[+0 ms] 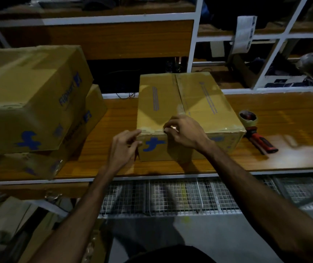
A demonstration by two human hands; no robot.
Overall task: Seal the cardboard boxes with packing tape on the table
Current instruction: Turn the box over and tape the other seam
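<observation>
A wire mesh rack (170,194) sits under the table's near edge, its contents blurred. On the wooden table (284,111) stands a closed cardboard box (189,103) – glossy tape along its centre seam and front edge, a blue logo on the front. The left hand (122,149) curls at its front-left corner; the right hand (185,132) pinches at the front top edge – what it holds cannot be told. Right of the box lies a red-handled tape dispenser (254,130). Further left, two closed boxes (30,103) are stacked
</observation>
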